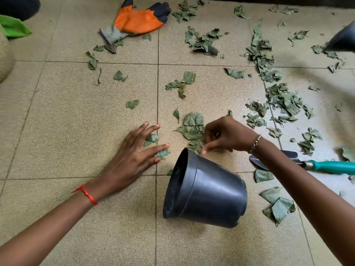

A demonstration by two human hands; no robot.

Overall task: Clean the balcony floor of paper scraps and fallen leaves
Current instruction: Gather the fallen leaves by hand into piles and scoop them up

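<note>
A black pot (207, 191) lies tipped on the near floor (76, 131). Just beyond, the left grip (134, 156) is spread flat on small leaves (162, 153); a leaf pile (192, 129) is pinched by the right grip (226, 135). Gathering seems underway; next, both lots need sweeping into the pot.

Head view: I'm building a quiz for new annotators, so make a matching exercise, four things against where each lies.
Things:
1 black pot
2 orange glove
3 trowel
4 green cloth

Places:
a far left edge
b on its side between the forearms
c top centre, flat on the tiles
d right edge, partly under the right forearm

Pairs: 1-b, 2-c, 3-d, 4-a
</note>
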